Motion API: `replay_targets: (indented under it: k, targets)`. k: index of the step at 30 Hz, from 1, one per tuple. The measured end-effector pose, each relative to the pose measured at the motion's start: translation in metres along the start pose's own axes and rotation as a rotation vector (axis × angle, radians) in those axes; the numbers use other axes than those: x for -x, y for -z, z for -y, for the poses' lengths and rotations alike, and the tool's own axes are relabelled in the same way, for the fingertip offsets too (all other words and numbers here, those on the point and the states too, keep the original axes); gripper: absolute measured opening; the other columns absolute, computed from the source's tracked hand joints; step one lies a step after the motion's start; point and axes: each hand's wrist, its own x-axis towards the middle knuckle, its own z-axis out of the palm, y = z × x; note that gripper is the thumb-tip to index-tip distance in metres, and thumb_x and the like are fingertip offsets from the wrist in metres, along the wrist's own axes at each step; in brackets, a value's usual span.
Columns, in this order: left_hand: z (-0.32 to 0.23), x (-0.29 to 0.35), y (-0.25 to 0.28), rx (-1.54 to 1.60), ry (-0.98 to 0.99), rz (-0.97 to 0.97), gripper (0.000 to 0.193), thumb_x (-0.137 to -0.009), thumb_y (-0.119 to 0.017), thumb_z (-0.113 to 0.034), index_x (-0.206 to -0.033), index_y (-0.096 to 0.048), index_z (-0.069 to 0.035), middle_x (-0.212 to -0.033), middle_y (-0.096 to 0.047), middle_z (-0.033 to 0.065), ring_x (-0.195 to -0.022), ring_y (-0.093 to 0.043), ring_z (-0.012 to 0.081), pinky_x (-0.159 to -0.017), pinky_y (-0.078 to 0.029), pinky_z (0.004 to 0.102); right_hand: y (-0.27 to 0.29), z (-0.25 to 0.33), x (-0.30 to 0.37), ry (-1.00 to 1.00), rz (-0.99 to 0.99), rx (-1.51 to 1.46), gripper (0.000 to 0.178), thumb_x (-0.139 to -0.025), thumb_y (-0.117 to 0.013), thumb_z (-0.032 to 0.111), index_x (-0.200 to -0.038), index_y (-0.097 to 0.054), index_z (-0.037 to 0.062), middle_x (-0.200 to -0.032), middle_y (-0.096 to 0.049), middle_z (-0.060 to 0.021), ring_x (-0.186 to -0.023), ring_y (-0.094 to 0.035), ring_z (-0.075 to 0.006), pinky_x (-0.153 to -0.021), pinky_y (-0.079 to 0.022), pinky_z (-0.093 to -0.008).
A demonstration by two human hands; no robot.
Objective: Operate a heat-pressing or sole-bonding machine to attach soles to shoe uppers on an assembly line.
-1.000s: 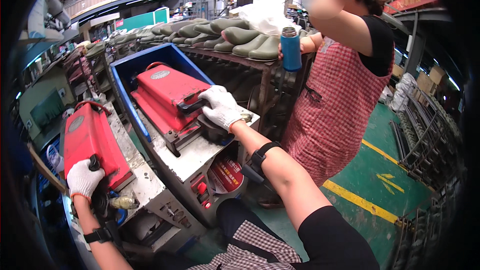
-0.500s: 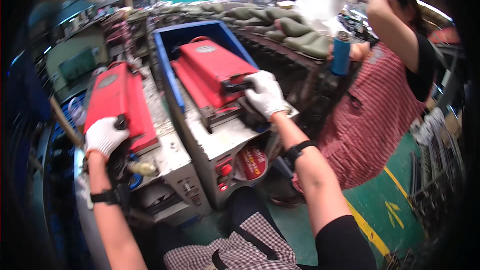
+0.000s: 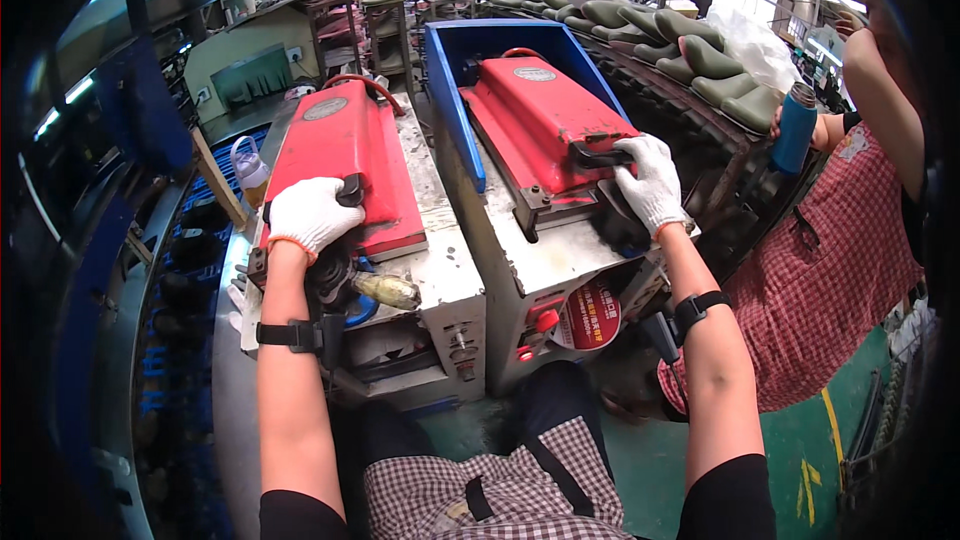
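Observation:
Two red metal machine covers lie side by side on pale machine bodies. My left hand (image 3: 314,216), in a white knit glove, is closed around the black handle (image 3: 351,190) at the near end of the left red cover (image 3: 340,155). On the other side, my gloved right hand (image 3: 652,183) grips the outer end of the black handle (image 3: 592,155) on the right red cover (image 3: 545,105). Both covers lie low over their machines. What is under them is hidden. Below my left hand, a tool with a worn yellowish grip (image 3: 387,290) sticks out beside the machine.
A blue metal guard (image 3: 462,105) frames the right cover. At the right stands a person in a red checked apron (image 3: 830,280), holding a blue flask (image 3: 795,128). Green boots (image 3: 700,55) line a rack behind. A red button (image 3: 546,321) sits on the right machine's front.
My view has swung left, so the scene sits further right in the picture. Both hands stay on the same black handles, and the covers look unmoved.

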Motion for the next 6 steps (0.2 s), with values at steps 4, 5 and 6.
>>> replay_targets:
  k: [4,5,6]
  targets:
    - [0.0004,-0.0003,0.0000,-0.005,0.001,-0.015,0.042,-0.072,-0.070,-0.047,-0.094,-0.078,-0.012,-0.094,-0.075,0.0167,-0.090,-0.071,0.0367,-0.081,-0.056,0.0437,0.0005,-0.0023,0.0003,-0.008,0.014,0.019,0.030,-0.079,-0.070,0.016,-0.108,-0.071,0.0136,-0.112,-0.068,-0.0118,-0.118,-0.059,-0.0353,-0.099,-0.050,-0.0449]
    - [0.0011,-0.0001,0.0006,-0.012,0.003,-0.010,0.042,-0.071,-0.070,-0.048,-0.094,-0.078,-0.013,-0.094,-0.075,0.0167,-0.091,-0.072,0.0365,-0.081,-0.056,0.0428,-0.0004,-0.0019,0.0001,-0.018,0.022,0.018,0.031,-0.079,-0.070,0.016,-0.109,-0.071,0.0135,-0.113,-0.068,-0.0116,-0.120,-0.058,-0.0343,-0.101,-0.049,-0.0446]
    - [0.0008,-0.0001,0.0008,-0.016,0.004,-0.003,0.042,-0.071,-0.071,-0.048,-0.094,-0.079,-0.014,-0.095,-0.075,0.0166,-0.091,-0.072,0.0364,-0.082,-0.056,0.0420,-0.0004,-0.0019,0.0003,-0.028,0.031,0.020,0.032,-0.078,-0.070,0.016,-0.110,-0.071,0.0134,-0.114,-0.068,-0.0114,-0.122,-0.058,-0.0333,-0.103,-0.048,-0.0444]
